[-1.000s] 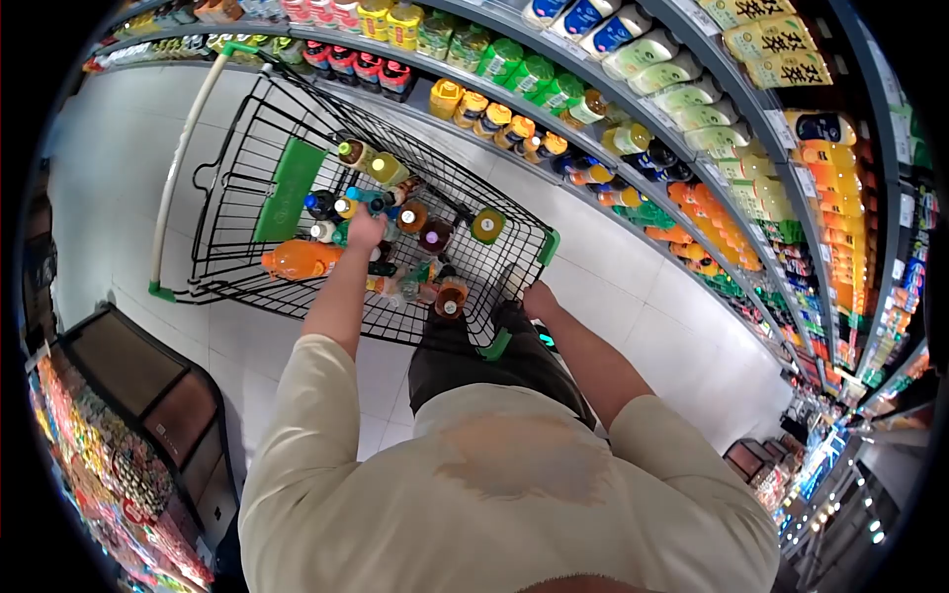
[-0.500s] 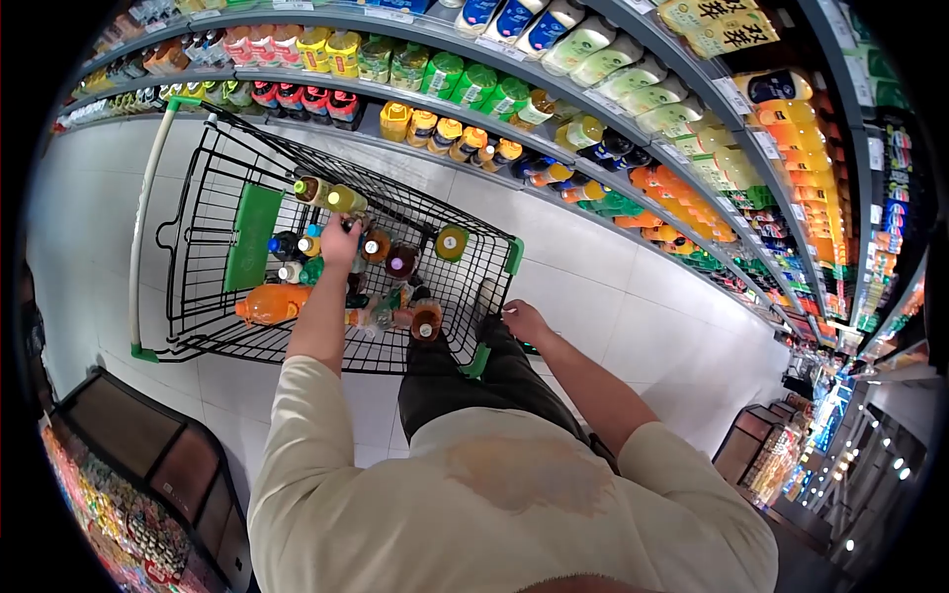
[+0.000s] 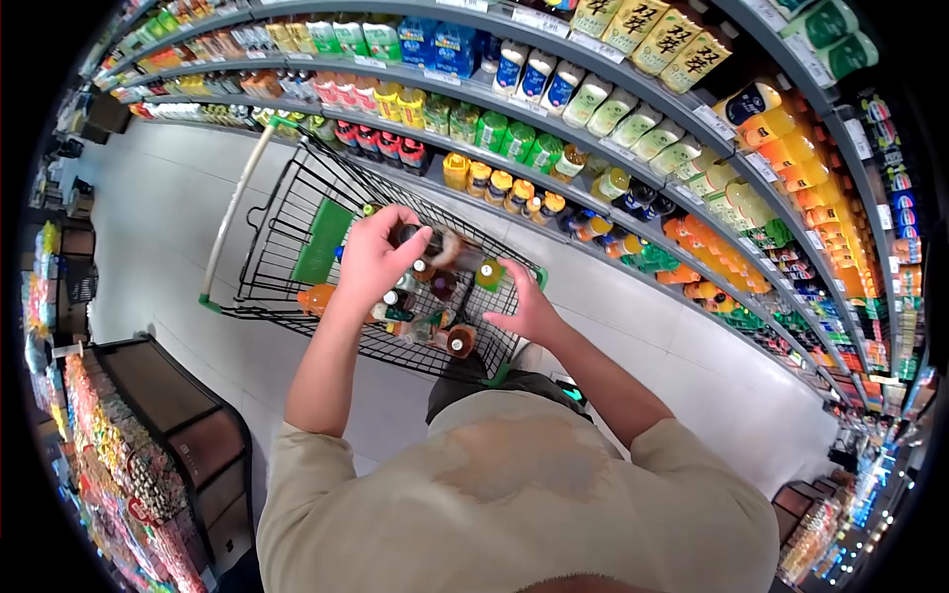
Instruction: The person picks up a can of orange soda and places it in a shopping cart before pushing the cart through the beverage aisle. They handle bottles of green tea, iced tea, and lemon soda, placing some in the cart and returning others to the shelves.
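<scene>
My left hand [image 3: 386,255] is closed around a bottle [image 3: 450,247] with a dark cap, held tilted above the shopping cart [image 3: 259,259]; its contents and label are blurred. Over the cart's far right end, my right hand [image 3: 524,304] is open, thumb and fingers spread, with nothing in it. Close to those fingers a yellow-green bottle [image 3: 488,274] stands in the cart. Beneath my hands are a dark-purple bottle [image 3: 444,286], an amber bottle [image 3: 460,342] and a large orange bottle [image 3: 316,298]. My left hand and forearm hide some of the other bottles.
Curved-looking drink shelves [image 3: 474,94] run along the far side, stocked with juice and tea bottles and cartons [image 3: 647,40]. A dark-framed display stand [image 3: 188,415] with packaged goods is at lower left. Pale floor tiles [image 3: 633,336] surround the cart.
My left hand has lifted a bottle from inside the cart. My right hand has risen from beside the cart to over its end, fingers spreading. The view has shifted, showing more shelf.
</scene>
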Demonstrator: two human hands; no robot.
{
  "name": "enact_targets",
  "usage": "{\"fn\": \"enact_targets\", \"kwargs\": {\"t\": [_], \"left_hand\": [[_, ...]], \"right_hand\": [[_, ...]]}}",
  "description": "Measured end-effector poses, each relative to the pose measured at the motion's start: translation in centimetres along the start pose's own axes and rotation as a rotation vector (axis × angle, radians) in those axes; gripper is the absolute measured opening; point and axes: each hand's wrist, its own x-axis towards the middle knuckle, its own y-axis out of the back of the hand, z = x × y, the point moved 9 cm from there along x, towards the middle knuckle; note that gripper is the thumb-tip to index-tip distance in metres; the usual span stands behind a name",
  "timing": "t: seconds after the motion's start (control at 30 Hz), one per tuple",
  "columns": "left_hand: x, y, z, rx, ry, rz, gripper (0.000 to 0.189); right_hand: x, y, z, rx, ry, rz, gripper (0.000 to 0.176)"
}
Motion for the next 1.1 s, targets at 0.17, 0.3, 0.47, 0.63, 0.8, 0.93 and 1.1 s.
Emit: {"fn": "enact_targets", "kwargs": {"t": [0.17, 0.3, 0.47, 0.63, 0.8, 0.93, 1.1], "left_hand": [[-1.4, -4.1, 6.7, -0.515, 0.116, -0.119, 0.016], [-3.4, -9.4, 8.4, -0.564, 0.145, -0.149, 0.019], [-10.0, -19.4, 6.5, -0.721, 0.196, -0.407, 0.036], [-15.6, -28.1, 4.9, -0.956, 0.214, -0.499, 0.053], [-15.2, -30.5, 10.3, -1.143, 0.326, -0.369, 0.069], [-14.5, -32.6, 10.3, -1.253, 0.538, -0.389, 0.063], [-11.7, -33.1, 12.5, -1.135, 0.367, -0.393, 0.060]], "right_hand": [[-1.0, 2.6, -4.1, 0.469, -0.020, -0.165, 0.087], [-6.3, 4.0, -3.5, 0.918, -0.095, -0.228, 0.076], [-11.8, 5.7, -4.2, 1.788, -0.255, -0.585, 0.071], [-15.0, 9.2, -4.0, 2.114, -0.240, -0.661, 0.071], [-18.0, 8.8, -0.7, 1.646, -0.381, -0.656, 0.074], [-18.7, 12.5, 0.2, 1.372, -0.568, -0.301, 0.059], [-19.9, 15.6, 1.2, 1.052, -0.285, -0.147, 0.037]]}}
